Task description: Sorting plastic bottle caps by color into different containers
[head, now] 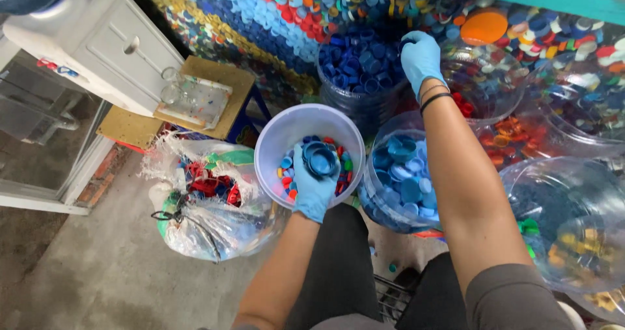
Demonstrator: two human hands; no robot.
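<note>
Cap wall (273, 17): fills the far side, bottle caps in blue, yellow, red and mixed bands.

Cabinet (97, 40): white, upper left, over a glass-fronted unit.

Clear tubs, right side: one with dark blue and yellow caps (573, 219); one with red and orange caps (514, 138); light-blue tub (403, 180) full of pale blue caps, just right of the bucket; dark-blue tub (361, 69) further back, full of dark blue caps.

Plastic bag (208, 200): on the concrete floor at left, holding red and green scrap, touching the bucket's side.

Bucket (280, 135): white, round, near the knees, a thin layer of mixed caps on its bottom.

Stool (208, 82): low wooden top, a tray and glass on it, behind the bag.

Right hand (422, 56): blue glove, arm stretched out, fingers curled down at the dark-blue tub's right rim. Whether it grips anything cannot be told; palm faces away.

Left hand (312, 180): blue glove, inside the bucket, fingers closed around blue caps (321, 159), a few stacked in the palm above the mixed layer.
</note>
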